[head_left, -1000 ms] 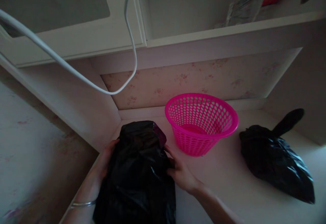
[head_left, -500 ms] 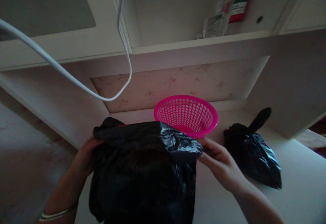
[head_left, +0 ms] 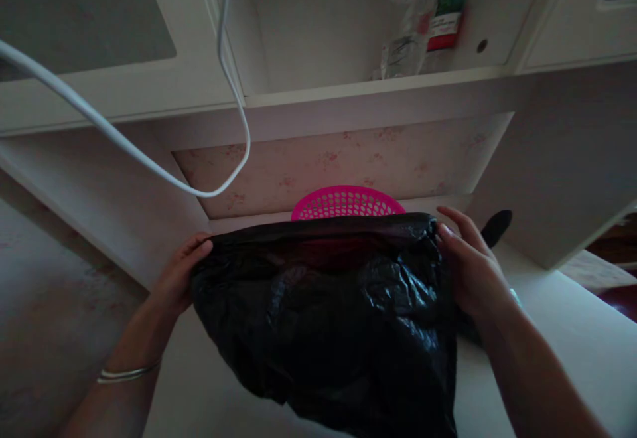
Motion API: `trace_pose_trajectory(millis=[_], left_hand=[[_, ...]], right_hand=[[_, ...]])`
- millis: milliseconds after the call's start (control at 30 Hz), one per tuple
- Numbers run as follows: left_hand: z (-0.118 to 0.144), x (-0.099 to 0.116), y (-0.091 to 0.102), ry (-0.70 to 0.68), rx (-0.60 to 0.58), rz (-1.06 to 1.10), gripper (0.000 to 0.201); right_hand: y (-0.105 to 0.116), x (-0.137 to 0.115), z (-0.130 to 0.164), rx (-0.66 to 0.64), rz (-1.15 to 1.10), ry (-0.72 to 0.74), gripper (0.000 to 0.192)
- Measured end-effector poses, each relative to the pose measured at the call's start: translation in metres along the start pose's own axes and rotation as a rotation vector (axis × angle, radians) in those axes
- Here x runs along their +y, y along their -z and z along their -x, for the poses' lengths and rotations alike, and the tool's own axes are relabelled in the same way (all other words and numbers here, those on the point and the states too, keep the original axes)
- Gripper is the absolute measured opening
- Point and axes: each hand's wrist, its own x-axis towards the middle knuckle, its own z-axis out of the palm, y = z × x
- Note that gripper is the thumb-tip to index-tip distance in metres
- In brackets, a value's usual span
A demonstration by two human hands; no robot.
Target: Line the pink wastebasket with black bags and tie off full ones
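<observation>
A black plastic bag [head_left: 328, 318] hangs stretched wide between my two hands over the white surface. My left hand [head_left: 182, 269] pinches its upper left corner, thumb on top. At the upper right corner my right hand [head_left: 470, 259] grips the rim between thumb and fingers. Right behind the bag stands a pink perforated plastic basket [head_left: 348, 200]; only its upper rim and holes show, the rest being covered by the bag. A second black bag, knotted, is mostly hidden behind my right hand, with its dark tied end [head_left: 496, 227] sticking up.
A white cable [head_left: 124, 139] loops down at the upper left, in front of the cabinet. Above, an open shelf [head_left: 318, 26] holds a clear plastic container [head_left: 405, 46] and a green and red packet [head_left: 448, 10]. The white desk surface [head_left: 542, 332] extends to the right.
My right hand has moved right and up, pulling the bag's top edge wide and taut. The bag now covers more of the pink basket, and my right arm hides most of the knotted bag.
</observation>
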Motion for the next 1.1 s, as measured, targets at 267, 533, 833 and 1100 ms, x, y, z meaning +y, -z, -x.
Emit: trace_pose_trajectory(millis=[267, 533, 833, 1100], left_hand=[[0.039, -0.077, -0.015, 0.076, 0.019, 0.409, 0.074], [0.045, -0.108, -0.039, 0.375, -0.12, 0.245, 0.067], [0.063, -0.142, -0.036, 0.372, 0.052, -0.047, 0.048], [0.071, -0.108, -0.017, 0.393, -0.223, -0.017, 0.074]], right_hand=[[0.009, 0.053, 0.066, 0.108, 0.152, 0.012, 0.095], [-0.011, 0.106, 0.093, -0.09, 0.166, -0.135, 0.075], [0.009, 0.095, 0.084, 0.21, 0.223, 0.122, 0.068], [0.021, 0.074, 0.083, 0.202, 0.268, 0.091, 0.056]])
